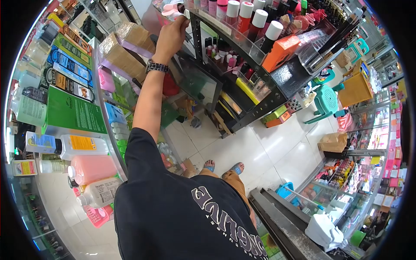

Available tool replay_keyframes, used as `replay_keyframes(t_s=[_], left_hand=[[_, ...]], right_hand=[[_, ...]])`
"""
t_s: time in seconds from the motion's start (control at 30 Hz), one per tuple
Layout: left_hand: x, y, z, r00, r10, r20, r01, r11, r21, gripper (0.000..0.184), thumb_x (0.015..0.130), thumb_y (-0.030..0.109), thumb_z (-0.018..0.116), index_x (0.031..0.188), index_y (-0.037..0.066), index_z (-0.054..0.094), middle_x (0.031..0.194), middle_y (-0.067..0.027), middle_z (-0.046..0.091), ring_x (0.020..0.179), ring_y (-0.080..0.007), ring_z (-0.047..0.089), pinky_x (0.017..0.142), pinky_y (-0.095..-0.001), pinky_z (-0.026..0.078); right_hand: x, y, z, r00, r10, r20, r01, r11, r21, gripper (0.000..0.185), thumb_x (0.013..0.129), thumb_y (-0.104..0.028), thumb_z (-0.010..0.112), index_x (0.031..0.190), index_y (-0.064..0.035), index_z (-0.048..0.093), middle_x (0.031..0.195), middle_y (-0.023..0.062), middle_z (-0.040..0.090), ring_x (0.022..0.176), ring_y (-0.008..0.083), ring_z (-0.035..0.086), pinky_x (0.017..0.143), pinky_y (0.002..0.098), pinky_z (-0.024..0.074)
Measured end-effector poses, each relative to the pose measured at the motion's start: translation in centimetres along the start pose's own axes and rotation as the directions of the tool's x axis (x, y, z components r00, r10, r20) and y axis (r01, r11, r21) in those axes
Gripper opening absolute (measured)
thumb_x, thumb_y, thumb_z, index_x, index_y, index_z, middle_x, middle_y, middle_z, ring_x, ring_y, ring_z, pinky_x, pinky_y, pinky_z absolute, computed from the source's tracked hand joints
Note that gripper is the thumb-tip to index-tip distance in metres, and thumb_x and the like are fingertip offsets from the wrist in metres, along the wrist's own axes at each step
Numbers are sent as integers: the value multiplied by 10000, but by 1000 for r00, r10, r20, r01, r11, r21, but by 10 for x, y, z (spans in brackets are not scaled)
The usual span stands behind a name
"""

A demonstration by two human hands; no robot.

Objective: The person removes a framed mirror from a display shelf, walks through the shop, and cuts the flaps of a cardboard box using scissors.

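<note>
My left hand (172, 38), with a dark link watch (157, 66) on the wrist, reaches up to the near left corner of a cosmetics display rack (249, 37). The fingers are bent and pressed together at a small whitish piece (186, 14), too small to name. Just beyond the fingertips are pink items (171, 9), partly hidden by the hand. Several bottles with white caps (259, 19) stand in the clear-edged top tray, to the right of the hand. My right hand is out of view.
Taped brown packages (123, 50) are left of my forearm. Bottles, including a pink jug (92, 168), and a green box (73, 110) line the left shelf. A teal stool (323, 103) stands on the tiled floor (260, 147). Glass display cases (346, 186) are at right.
</note>
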State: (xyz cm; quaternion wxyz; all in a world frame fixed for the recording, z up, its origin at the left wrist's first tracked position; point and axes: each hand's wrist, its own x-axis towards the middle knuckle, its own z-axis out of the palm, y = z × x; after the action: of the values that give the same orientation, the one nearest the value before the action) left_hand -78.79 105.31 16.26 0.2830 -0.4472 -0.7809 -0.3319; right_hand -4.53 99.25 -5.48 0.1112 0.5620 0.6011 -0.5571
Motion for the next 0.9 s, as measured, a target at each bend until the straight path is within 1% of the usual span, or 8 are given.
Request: replay_keyframes(t_s=[0.1,0.2,0.33,0.4,0.53,0.73,0.87,0.9], left_hand=[[6,-1,-8,1000,19,23,-19,1000,-9,119,919,174,565,967,72,601,750,-154,674,627,-403,611,550,-460,446],[10,-3,-22,996,44,72,-46,999,20,117,920,174,562,964,71,597,745,-159,670,628,-410,607,555,-467,443],[10,-6,-20,995,49,82,-52,998,30,108,919,168,560,961,73,589,741,-162,667,630,-417,606,558,-478,442],[9,-4,-17,995,47,83,-50,998,33,105,919,166,559,961,74,586,740,-163,666,631,-419,605,559,-481,442],[9,5,-7,999,33,11,-33,999,39,107,921,173,555,952,74,583,721,-169,660,631,-424,605,551,-494,437],[12,1,-2,998,53,-26,-51,996,73,127,917,191,555,940,68,575,718,-180,655,621,-422,606,536,-496,441],[11,15,-8,999,54,-4,-51,960,274,141,909,203,557,925,64,567,703,-187,650,606,-414,608,521,-489,447],[12,13,-15,998,60,6,-59,956,289,141,909,203,557,925,64,567,703,-187,650,606,-414,608,521,-489,447]], right_hand=[[1,-8,1,1000,1,3,-1,1000,-6,577,918,-371,519,1349,10,483,1301,203,553,1190,285,519,1031,347,368],[2,-30,0,997,-11,74,5,997,78,577,915,-373,525,1336,20,496,1293,207,556,1185,281,518,1036,348,364],[-14,-62,2,998,-3,58,1,1000,27,578,912,-377,529,1330,21,501,1271,203,571,1157,282,531,1019,349,375],[-14,-58,1,999,10,50,-10,1000,8,571,912,-374,532,1323,21,505,1262,201,575,1148,281,534,1012,347,379],[-8,-46,1,999,32,39,-32,999,-4,558,911,-368,538,1310,21,513,1245,198,583,1130,278,541,997,344,387],[-4,-34,4,998,46,37,-46,999,-11,537,909,-359,548,1289,21,526,1219,193,594,1103,273,551,974,338,398],[-3,-30,5,998,57,32,-57,998,-14,523,909,-353,555,1275,20,534,1202,190,602,1085,270,558,959,334,405],[-2,-30,7,997,64,36,-63,998,-17,520,908,-351,556,1272,20,536,1197,189,604,1080,269,559,955,333,407]])
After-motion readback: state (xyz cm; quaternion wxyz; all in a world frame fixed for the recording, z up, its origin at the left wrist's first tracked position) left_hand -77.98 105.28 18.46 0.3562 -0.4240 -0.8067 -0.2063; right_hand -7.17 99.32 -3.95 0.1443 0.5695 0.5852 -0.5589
